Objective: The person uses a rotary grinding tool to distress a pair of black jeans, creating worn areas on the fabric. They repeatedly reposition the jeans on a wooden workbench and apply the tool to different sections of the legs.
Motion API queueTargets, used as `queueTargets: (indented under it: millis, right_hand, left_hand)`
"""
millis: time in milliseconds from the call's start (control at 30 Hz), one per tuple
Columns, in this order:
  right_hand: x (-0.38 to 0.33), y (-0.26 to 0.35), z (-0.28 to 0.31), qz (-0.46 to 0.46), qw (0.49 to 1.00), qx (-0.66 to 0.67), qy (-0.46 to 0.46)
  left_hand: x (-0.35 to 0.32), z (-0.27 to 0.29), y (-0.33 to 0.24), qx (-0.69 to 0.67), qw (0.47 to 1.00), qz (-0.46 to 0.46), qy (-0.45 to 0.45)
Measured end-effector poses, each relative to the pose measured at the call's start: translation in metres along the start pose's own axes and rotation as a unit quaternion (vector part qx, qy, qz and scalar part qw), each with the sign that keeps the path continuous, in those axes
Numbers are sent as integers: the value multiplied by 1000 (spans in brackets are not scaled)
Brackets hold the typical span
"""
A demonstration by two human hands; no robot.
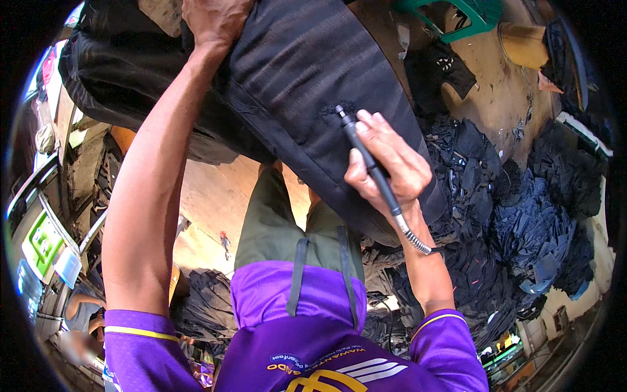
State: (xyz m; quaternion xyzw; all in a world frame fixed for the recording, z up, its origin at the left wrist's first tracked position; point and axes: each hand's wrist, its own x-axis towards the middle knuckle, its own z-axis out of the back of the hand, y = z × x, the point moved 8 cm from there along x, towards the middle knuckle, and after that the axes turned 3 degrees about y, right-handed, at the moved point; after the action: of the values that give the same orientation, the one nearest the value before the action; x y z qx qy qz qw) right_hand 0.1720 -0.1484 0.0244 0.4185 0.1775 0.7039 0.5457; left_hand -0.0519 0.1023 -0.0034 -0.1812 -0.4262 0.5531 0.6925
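A pair of black trousers (307,72), apparently denim, spreads taut and rounded across the upper middle of the view; what lies under the cloth is hidden. My right hand (395,163) is closed around a slim black pen-shaped rotary tool (369,160) with a metal tip and a coiled spring at its cable end. The tip touches the cloth at a small roughened patch (339,110). My left hand (217,16) rests at the far edge of the black cloth, its fingers cut off by the top of the picture.
Heaps of dark garments (529,222) lie on the floor to the right, with another dark pile (208,304) at lower left. A green plastic stool (480,16) stands at the far right. Another person (85,313) sits at the left edge, near a wooden frame structure.
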Motion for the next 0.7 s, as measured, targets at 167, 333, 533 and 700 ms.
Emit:
queueTargets:
  millis: [167,333,533,700]
  right_hand:
    - [0,-2,4,-16,1000,-10,-12]
    - [-1,-2,4,-14,1000,-3,-13]
    - [-3,-4,5,-17,1000,-8,-15]
    - [-5,-1,3,-12,1000,25,6]
  left_hand:
    - [-1,-2,3,-1,1000,8,-2]
    - [1,-5,4,-20,1000,1,12]
    - [0,-4,4,18,1000,-2,0]
    - [0,-4,4,3,1000,-4,7]
